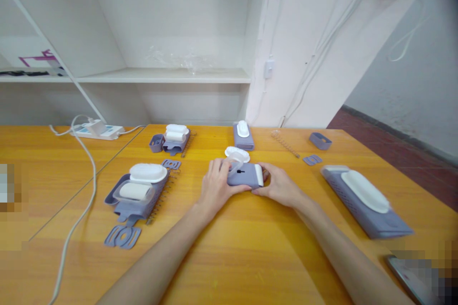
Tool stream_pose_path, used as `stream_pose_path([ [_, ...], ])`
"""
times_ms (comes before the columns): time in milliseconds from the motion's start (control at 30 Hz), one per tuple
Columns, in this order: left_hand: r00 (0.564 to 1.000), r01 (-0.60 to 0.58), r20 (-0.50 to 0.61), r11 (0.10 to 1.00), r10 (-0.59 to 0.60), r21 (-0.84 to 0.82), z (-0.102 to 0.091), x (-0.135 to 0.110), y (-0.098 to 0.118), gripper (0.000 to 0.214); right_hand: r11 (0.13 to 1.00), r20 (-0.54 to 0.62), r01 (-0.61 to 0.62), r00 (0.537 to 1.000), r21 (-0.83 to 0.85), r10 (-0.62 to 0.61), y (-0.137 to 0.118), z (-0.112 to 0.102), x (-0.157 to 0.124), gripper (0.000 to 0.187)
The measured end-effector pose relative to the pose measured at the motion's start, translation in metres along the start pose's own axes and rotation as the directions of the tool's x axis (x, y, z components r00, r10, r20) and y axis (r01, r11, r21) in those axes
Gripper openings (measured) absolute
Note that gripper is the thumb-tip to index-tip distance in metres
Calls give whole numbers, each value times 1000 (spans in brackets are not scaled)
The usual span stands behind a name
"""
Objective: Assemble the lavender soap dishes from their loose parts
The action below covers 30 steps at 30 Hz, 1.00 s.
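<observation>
Near the middle of the table, a grey-purple plastic case (246,178) with a small dark slot lies on its side between my hands. My left hand (219,182) is closed around its left end, fingers on top and thumb along the front edge. A clear plastic piece (234,166) shows by those fingertips; whether they grip it I cannot tell. At the other end, my right hand (281,183) pinches the case beside its white end part (259,175). Just behind the case sits a white oval brush head (237,154) with bristles up.
Similar case sets with white brush heads stand at left (148,172), back left (177,129), back (243,128) and right (365,190). Springs (286,144), flat grey plates (122,237) and a small grey cup (320,140) lie around. A power strip (98,129) trails a white cable (93,171). A phone (411,276) lies front right.
</observation>
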<state>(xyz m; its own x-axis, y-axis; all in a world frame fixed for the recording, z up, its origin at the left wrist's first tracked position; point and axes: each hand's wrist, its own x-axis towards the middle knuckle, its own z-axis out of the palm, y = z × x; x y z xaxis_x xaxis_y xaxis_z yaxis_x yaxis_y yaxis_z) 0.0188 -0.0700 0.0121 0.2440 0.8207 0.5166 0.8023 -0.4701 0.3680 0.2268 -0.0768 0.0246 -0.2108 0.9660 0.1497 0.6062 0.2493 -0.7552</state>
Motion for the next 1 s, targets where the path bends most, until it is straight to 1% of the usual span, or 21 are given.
stream_pose_path([
  [133, 1000, 4, -1, 1000, -4, -3, 1, 0, 0, 56, 995, 8, 9, 1000, -97, -8, 2, -2, 1, 51],
  [267, 1000, -7, 3, 1000, 7, -4, 2, 1, 0, 60, 980, -10, 60, 998, -187, -63, 6, 0, 0, 59],
  [467, 1000, 1, 13, 1000, -1, 14, 1, 2, 0, 62, 989, -41, 76, 996, -126, -82, 15, 8, -2, 69],
  [600, 1000, 3, 19, 1000, -4, 21, 0, 2, 1, 60, 991, -42, 74, 996, -108, -79, 20, 11, 0, 71],
  [733, 999, 24, 20, 999, -25, 43, -2, 3, 1, 57, 994, -72, 75, 994, -80, -81, 21, 14, 1, 73],
  [800, 999, 33, 17, 998, -34, 56, -2, 3, 1, 56, 991, -94, 102, 989, -89, -111, 19, 13, 0, 70],
  [833, 999, 35, 13, 998, -36, 61, -2, 3, 1, 56, 985, -111, 121, 985, -123, -134, 18, 12, 0, 64],
  [900, 999, 37, 3, 997, -37, 70, -2, 4, 0, 54, 961, -187, 127, 967, -246, -176, 16, 8, -1, 37],
  [933, 999, 37, -1, 997, -37, 75, -2, 4, 0, 53, 943, -238, 111, 952, -315, -191, 16, 6, -2, 28],
  [967, 999, 37, -4, 996, -37, 79, -2, 4, 0, 53, 924, -285, 88, 936, -372, -204, 15, 3, -2, 32],
  [1000, 999, 36, -6, 996, -36, 83, -2, 4, -1, 52, 909, -322, 66, 922, -412, -213, 15, 1, -3, 41],
])
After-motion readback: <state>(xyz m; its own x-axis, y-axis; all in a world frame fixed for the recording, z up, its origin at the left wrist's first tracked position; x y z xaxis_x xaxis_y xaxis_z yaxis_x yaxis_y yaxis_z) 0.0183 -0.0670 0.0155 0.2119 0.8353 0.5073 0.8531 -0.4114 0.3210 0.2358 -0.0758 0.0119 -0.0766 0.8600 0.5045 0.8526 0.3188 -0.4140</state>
